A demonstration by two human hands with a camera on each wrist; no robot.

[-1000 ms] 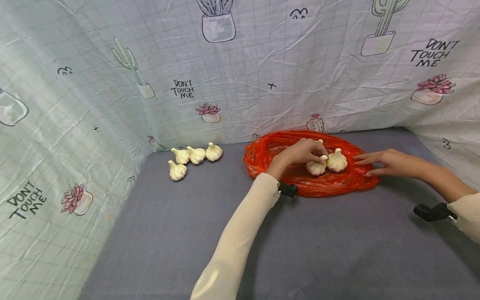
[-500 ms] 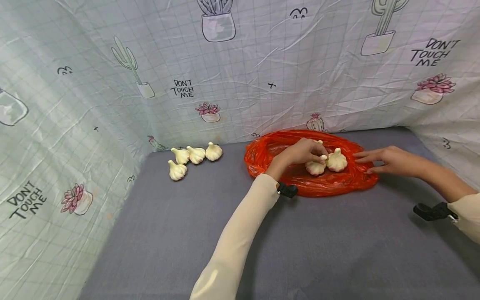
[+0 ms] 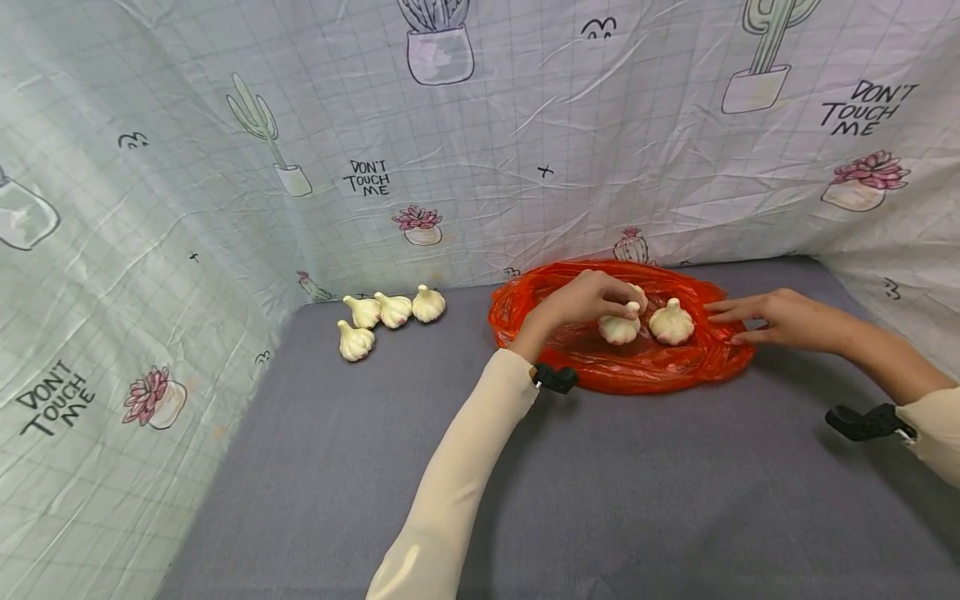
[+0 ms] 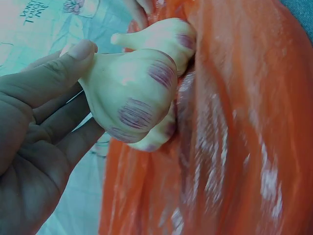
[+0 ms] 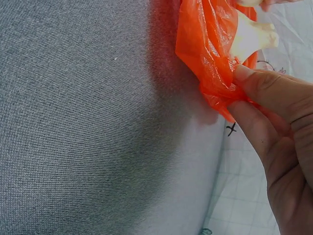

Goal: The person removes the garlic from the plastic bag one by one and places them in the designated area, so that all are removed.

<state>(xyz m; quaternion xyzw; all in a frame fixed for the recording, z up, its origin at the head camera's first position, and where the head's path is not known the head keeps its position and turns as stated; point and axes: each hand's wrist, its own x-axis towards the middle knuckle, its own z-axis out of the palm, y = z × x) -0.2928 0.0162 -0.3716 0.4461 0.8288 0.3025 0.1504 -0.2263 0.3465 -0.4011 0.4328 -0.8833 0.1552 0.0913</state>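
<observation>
In the head view an orange-red plastic bag (image 3: 630, 379) lies spread on the grey table, its mouth facing up. My left hand (image 3: 588, 297) is over the bag and pinches a garlic bulb (image 3: 619, 328) by its stem; the left wrist view shows thumb and fingers on that stem (image 4: 73, 51). Two more bulbs are in the bag: one on the right (image 3: 671, 323), one behind the held bulb (image 3: 637, 296), partly covered by the hand. At the bag's right edge my right hand (image 3: 795, 323) pinches the plastic between thumb and finger, as the right wrist view shows.
Several garlic bulbs (image 3: 393, 310) stand grouped at the back left of the grey table (image 3: 420, 417). A printed cloth (image 3: 480, 167) hangs behind and at both sides. Each wrist wears a black strapped device (image 3: 555, 379).
My left hand has moved a little left and up, and the bulb it pinches has come with it, away from the right bulb. My right hand stays at the bag's edge.
</observation>
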